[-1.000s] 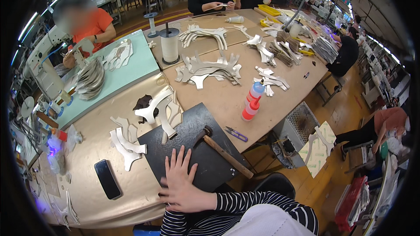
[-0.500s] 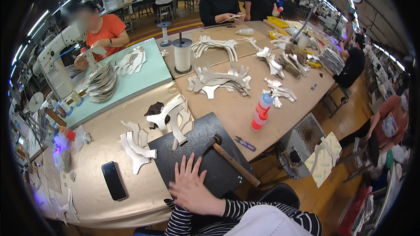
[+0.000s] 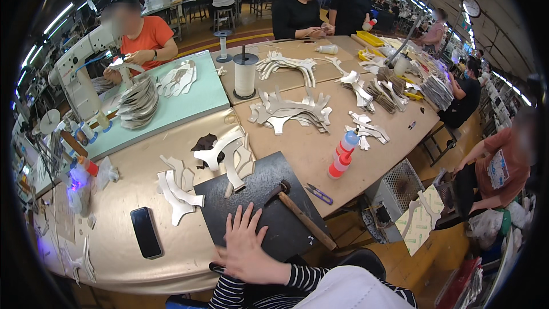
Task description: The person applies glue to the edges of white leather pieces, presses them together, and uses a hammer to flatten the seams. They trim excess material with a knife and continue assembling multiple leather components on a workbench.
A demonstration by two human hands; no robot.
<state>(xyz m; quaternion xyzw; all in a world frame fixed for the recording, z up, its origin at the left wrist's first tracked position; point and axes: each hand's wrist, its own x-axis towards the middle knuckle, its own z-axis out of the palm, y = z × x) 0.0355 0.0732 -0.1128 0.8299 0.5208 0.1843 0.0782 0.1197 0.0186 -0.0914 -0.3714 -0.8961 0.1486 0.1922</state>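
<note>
A worker's hand point(image 3: 246, 246) lies flat, fingers spread and grasping nothing, on a dark slab point(image 3: 257, 206) at the near edge of a long tan surface point(image 3: 131, 252) in a busy workshop. The sleeve above the wrist is striped black and white. Which of the worker's two hands this is cannot be told with certainty from the head view; it enters from the lower edge, and only this one hand shows.

Just beside the fingertips, to the right, a hammer point(image 3: 300, 214) with a wooden handle rests on the slab, its head pointing away from the worker and its handle running toward the slab's near right corner. The hand and the hammer are apart. At the slab's far edge lies a small heap of pale cut pieces point(image 3: 229, 157), and more of them point(image 3: 177, 191) sit to the left of the slab. A black phone point(image 3: 146, 232) lies face up further left.

Right of the hammer are small purple-handled snips point(image 3: 317, 193) and two squeeze bottles point(image 3: 343, 154) with red bases. A large spool of white thread point(image 3: 245, 74) stands farther up the surface, near a stack of grey cut pieces point(image 3: 291, 111). Other people sit and stand at the far side, one in an orange shirt point(image 3: 148, 37) at a sewing machine point(image 3: 77, 74).
</note>
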